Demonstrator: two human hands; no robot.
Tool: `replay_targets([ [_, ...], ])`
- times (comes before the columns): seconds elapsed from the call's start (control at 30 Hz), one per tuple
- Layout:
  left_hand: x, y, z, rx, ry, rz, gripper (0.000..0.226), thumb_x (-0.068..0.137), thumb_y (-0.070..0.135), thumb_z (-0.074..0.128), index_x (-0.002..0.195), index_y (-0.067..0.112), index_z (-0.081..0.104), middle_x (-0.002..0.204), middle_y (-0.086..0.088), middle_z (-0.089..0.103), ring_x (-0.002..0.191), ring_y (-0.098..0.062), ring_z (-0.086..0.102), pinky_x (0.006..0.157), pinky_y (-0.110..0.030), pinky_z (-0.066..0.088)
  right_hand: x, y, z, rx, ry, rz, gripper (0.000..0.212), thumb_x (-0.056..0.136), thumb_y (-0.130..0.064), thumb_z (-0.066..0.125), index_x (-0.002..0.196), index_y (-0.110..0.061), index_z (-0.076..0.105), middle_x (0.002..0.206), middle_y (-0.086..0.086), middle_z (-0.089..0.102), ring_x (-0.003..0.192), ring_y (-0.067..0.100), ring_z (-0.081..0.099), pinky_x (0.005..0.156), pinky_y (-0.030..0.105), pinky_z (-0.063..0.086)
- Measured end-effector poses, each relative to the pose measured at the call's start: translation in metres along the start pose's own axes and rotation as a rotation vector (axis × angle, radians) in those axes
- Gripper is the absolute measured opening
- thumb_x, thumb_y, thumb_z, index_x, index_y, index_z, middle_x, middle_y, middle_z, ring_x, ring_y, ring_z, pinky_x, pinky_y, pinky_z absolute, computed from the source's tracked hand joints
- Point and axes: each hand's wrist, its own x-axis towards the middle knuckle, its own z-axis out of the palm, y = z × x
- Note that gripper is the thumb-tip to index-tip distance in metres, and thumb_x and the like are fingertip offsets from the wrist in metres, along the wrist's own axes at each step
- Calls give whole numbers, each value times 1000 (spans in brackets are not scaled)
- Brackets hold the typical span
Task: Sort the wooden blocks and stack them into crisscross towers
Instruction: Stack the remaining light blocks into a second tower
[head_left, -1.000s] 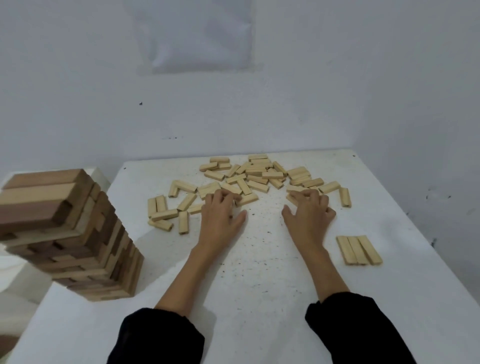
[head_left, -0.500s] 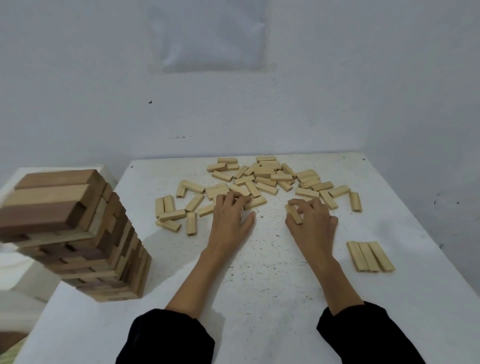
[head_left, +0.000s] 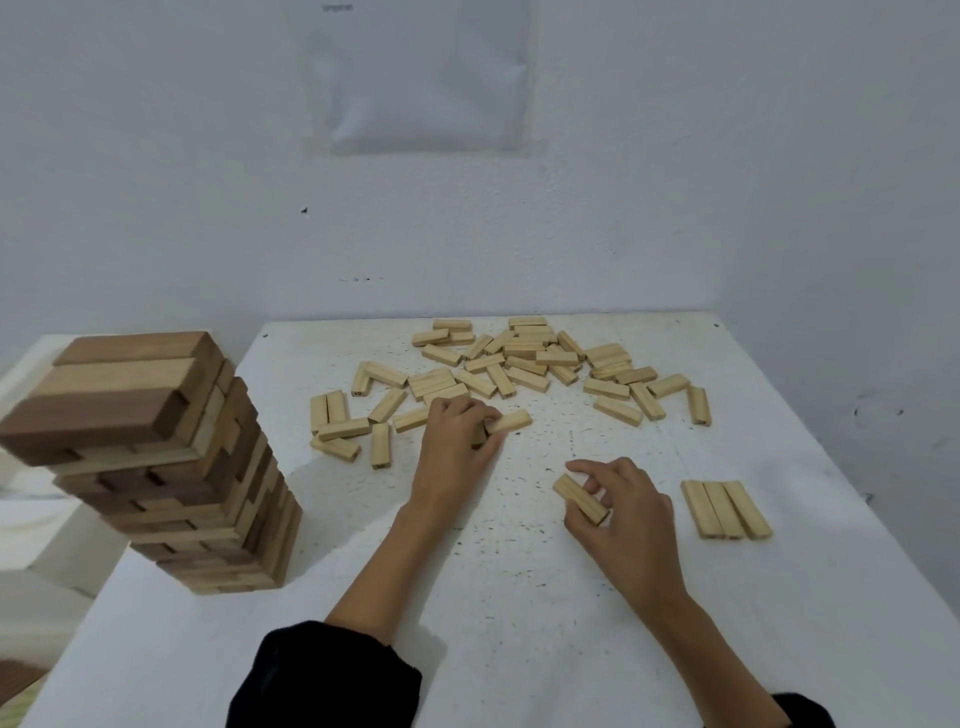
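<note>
on the white table (head_left: 519, 639), just right of centre, the right hand (head_left: 626, 525) pinches a light block (head_left: 580, 499) between thumb and curled fingers, holding it low over the surface or on it; i cannot tell which. its long axis runs on a slant from far-left to near-right. the left hand (head_left: 457, 452) is apart from it, at the near edge of the pile (head_left: 524, 361) of loose blocks, with its fingertips curled on the end of a second block (head_left: 509, 421) that sticks out to the right. what the coming move seems to turn on is the row of three blocks (head_left: 725, 509), side by side and touching, to the right of the right hand and near it, well apart from the left hand. their long axes point roughly away from the person, leaning a little to the left at the far end. the right hand is the nearer one, so its block likely goes there, and for a crisscross layer it would have to be turned to lie across the three rather than along them. a tall tower (head_left: 166, 467) of brown and pale blocks stands at the left edge of the table, leaning slightly in this wide view.
</note>
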Motion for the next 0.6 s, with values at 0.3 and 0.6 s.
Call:
replay_targets([
  [0.3,-48,11,-21,-95,-194,132,17,78,18,70,95,21,68,93,19,55,98,1,37,80,-6,30,6,7,-2,-20,31,25,31,72,-10,74,100,-22,71,82,-10,52,79,13,52,69,35,44],
  [0.6,-65,3,-43,-266,-374,244,19,75,23,74,91,25,66,105,14,53,103,-12,51,84,-18,41,8,13,-4,85,19,18,27,74,-8,75,94,-26,70,83,-12,57,77,9,48,69,42,47],
])
